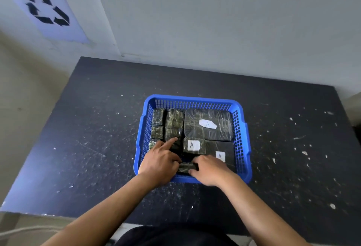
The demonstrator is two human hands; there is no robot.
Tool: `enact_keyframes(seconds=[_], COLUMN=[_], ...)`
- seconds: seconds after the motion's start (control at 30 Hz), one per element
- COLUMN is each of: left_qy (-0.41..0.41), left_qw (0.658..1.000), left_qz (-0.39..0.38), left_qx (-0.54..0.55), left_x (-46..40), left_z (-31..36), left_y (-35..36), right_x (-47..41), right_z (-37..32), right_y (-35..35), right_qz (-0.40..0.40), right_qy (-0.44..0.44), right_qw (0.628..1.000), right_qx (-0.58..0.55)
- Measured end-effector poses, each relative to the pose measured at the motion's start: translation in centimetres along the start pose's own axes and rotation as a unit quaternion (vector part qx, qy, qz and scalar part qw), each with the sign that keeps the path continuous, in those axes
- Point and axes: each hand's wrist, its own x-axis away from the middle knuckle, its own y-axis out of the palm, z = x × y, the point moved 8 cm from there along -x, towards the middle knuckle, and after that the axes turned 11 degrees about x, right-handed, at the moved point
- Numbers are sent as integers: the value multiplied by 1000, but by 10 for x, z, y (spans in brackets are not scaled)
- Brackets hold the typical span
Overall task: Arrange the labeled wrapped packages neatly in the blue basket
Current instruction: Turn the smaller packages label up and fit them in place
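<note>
A blue mesh basket (240, 128) sits mid-table, filled with several black plastic-wrapped packages. The largest package (209, 124) lies at the back right with a white "A" label. A small labeled package (194, 145) and a flat labeled one (222, 153) lie in front of it. Unlabeled-looking narrow packages (174, 122) stand along the left side. My left hand (160, 164) and my right hand (210, 169) are inside the basket's near edge, both gripping a small dark package (186, 167) between them. My left index finger stretches onto the packages behind.
The basket rests on a dark, scuffed tabletop (97, 128) with white flecks. A pale wall (214, 21) rises right behind the table. A sign with a recycling symbol (46, 6) hangs at the upper left. The table's near edge runs just below my forearms.
</note>
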Motion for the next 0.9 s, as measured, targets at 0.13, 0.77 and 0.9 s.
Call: enact_keyframes(seconds=[0.13, 0.77, 0.9], left_qy=[-16, 91, 93], left_qw=[1000, 995, 995], left_qz=[19, 15, 32], left_qx=[-13, 28, 15], left_x=[0, 8, 10], left_z=[4, 18, 20], left_y=[-3, -4, -4], right_x=[1, 36, 31], right_z=[-4, 13, 12], right_y=[-7, -23, -24], right_qz=[-4, 313, 307], right_qy=[-22, -21, -26], right_qw=[1000, 947, 950], right_qx=[15, -64, -47])
